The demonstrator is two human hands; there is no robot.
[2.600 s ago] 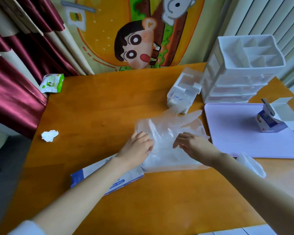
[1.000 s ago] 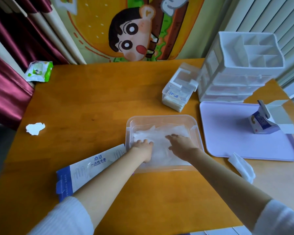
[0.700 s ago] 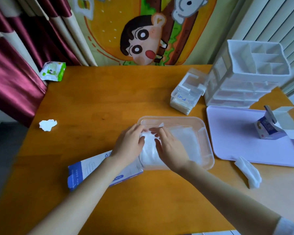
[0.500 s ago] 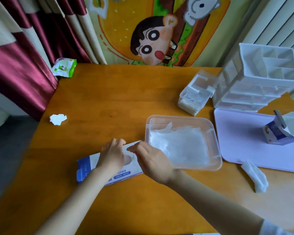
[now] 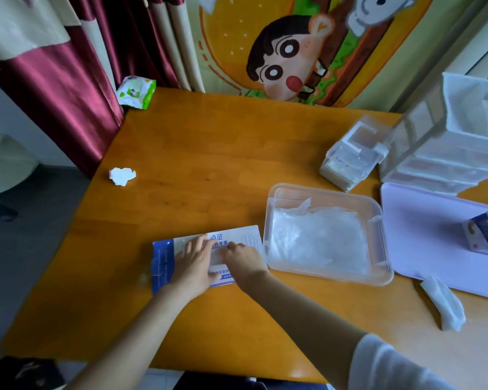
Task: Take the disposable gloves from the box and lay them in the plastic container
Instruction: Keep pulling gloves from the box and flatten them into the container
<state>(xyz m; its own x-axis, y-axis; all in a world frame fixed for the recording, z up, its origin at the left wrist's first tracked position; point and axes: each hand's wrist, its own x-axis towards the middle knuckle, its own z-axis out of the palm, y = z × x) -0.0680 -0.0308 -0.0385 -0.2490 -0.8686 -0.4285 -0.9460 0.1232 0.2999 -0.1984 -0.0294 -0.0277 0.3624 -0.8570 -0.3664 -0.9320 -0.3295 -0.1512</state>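
The blue-and-white glove box (image 5: 245, 237) lies flat on the wooden table, just left of the clear plastic container (image 5: 321, 190). A stack of translucent disposable gloves (image 5: 316, 240) lies spread inside the container. My left hand (image 5: 193, 263) rests flat on the box's left half, holding it down. My right hand (image 5: 241, 260) is on the middle of the box, fingers bent down at its opening, and pinches the pale glove material there. The opening itself is mostly hidden by both hands.
A lilac tray (image 5: 423, 237) with a small open carton (image 5: 485, 233) lies to the right, a crumpled white tissue (image 5: 443, 305) at its near edge. White drawer organisers (image 5: 448, 153) and a clear box (image 5: 352, 156) stand behind. A paper ball (image 5: 122, 176) and a wipes pack (image 5: 135, 91) sit at the left.
Both hands laid a glove flat in the container, then moved left out of it onto the glove box. The right hand's fingertips have come down at the box's opening.
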